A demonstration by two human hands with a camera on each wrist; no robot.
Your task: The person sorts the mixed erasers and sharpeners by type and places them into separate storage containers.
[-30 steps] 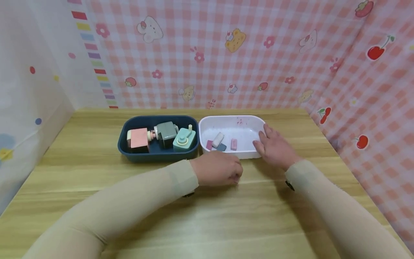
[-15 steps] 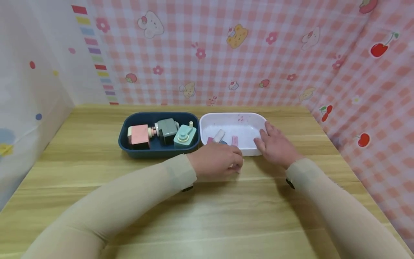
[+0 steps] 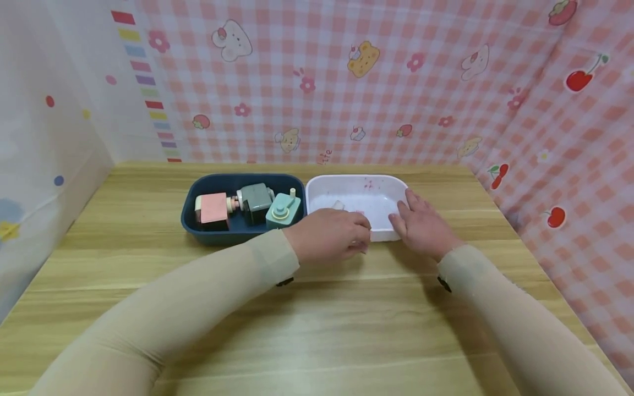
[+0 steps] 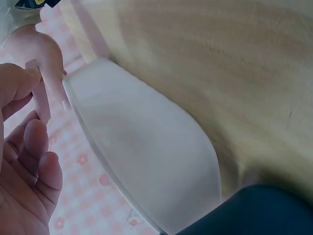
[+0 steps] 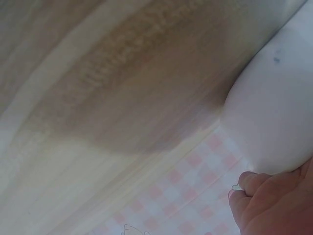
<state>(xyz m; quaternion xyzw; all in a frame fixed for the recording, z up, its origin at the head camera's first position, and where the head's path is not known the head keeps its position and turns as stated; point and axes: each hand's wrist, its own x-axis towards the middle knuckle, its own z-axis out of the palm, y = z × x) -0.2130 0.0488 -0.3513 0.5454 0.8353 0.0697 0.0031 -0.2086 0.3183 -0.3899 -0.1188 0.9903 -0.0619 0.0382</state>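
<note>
My left hand (image 3: 329, 235) hangs just over the front rim of the white tray (image 3: 380, 204). Between its thumb and fingertip it pinches a small flat pink block (image 4: 42, 100), which the left wrist view shows best. Inside the tray a white block (image 3: 339, 205) and a pink block (image 3: 360, 212) peek out past the hand; other pieces there are hidden behind it. My right hand (image 3: 427, 226) rests at the tray's right end with fingers extended onto the rim. In the right wrist view its fingertips lie against the tray's outer wall (image 5: 274, 117).
A dark blue tray (image 3: 198, 235) adjoins the white one on the left. It holds a pink boxy toy (image 3: 214, 208), a grey-green toy (image 3: 256, 199) and a mint toy with a handle (image 3: 283, 211). Checked cloth (image 3: 317, 110) stands behind the wooden table (image 3: 317, 335).
My left hand has risen from the table in front of the white tray and moved to its front rim, carrying the pink block and covering more pieces. The right hand has stayed at the rim.
</note>
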